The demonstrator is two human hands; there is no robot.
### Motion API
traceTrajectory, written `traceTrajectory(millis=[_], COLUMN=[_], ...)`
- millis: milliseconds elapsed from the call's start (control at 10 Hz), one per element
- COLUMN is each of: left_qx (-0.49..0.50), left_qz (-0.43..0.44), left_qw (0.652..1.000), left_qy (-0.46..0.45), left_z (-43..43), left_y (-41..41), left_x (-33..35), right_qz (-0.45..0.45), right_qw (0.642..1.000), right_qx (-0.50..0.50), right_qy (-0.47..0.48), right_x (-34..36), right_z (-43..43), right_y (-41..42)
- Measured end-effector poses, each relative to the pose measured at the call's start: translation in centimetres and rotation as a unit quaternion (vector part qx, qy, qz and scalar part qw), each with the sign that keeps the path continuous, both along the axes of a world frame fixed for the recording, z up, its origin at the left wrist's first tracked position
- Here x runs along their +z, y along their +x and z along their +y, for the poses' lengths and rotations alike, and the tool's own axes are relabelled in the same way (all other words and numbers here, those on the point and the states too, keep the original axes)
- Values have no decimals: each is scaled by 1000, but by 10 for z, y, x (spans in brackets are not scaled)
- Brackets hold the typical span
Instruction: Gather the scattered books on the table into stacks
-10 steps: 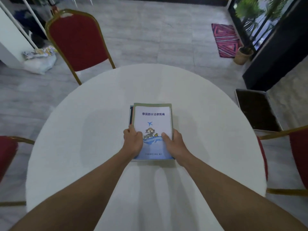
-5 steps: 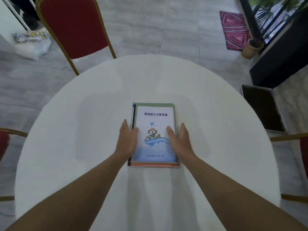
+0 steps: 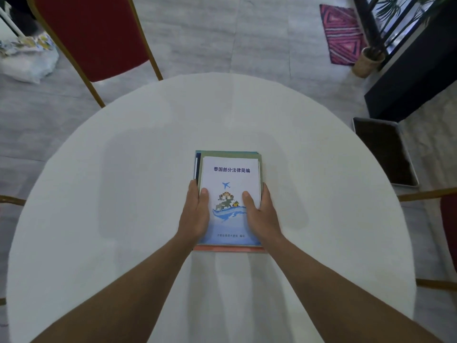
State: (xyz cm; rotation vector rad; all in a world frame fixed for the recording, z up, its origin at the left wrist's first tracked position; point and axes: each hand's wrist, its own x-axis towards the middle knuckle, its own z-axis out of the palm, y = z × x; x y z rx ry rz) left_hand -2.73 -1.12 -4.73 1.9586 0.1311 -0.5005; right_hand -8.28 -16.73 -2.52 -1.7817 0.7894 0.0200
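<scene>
One stack of books (image 3: 228, 174) lies in the middle of the round white table (image 3: 123, 194). Its top book is white and blue with a plane and a wave drawing; green, dark blue and orange covers peek out beneath. My left hand (image 3: 195, 214) presses against the stack's left side with the thumb on the top cover. My right hand (image 3: 262, 214) clasps the right side, thumb also on the cover. Both hands hold the stack between them.
A red chair with a gold frame (image 3: 94, 38) stands beyond the table's far left edge. Another red chair (image 3: 445, 214) is at the right edge. A dark tray (image 3: 385, 152), a potted plant (image 3: 368, 60) and a pink rug (image 3: 341, 30) are on the floor.
The hands went from flat beside the stack to gripping its sides, thumbs on the cover. The view tilted further down.
</scene>
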Motion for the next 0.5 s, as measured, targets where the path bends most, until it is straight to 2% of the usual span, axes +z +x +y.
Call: traceTrajectory(millis=[200, 500], left_qx=[-9, -83], left_qz=[-34, -12], left_qw=[999, 996], left_qy=[-9, 15], left_z=[-1, 7], left_y=[-3, 9], left_x=[3, 15], right_qz=[8, 14], right_qw=[1000, 999], right_qx=[3, 26], right_qy=[-6, 11], right_x=[-2, 13], right_z=[0, -8], right_y=[-1, -3])
